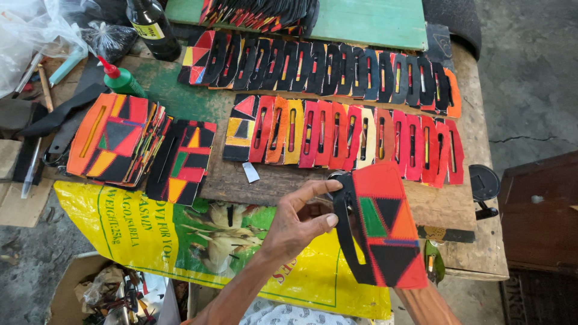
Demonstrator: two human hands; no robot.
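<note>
Just right of the left hand (298, 222), its fingers closed on it, a patchwork leather piece (385, 225); right hand hidden behind it.

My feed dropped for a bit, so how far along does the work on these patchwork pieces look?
Done, it seems: two overlapping rows of slotted pieces lie on the wooden board. In hand: the left hand pinches a red patchwork piece with a black strap; the right hand is hidden behind it. Left: probably two stacks beside the glue bottle.
</note>
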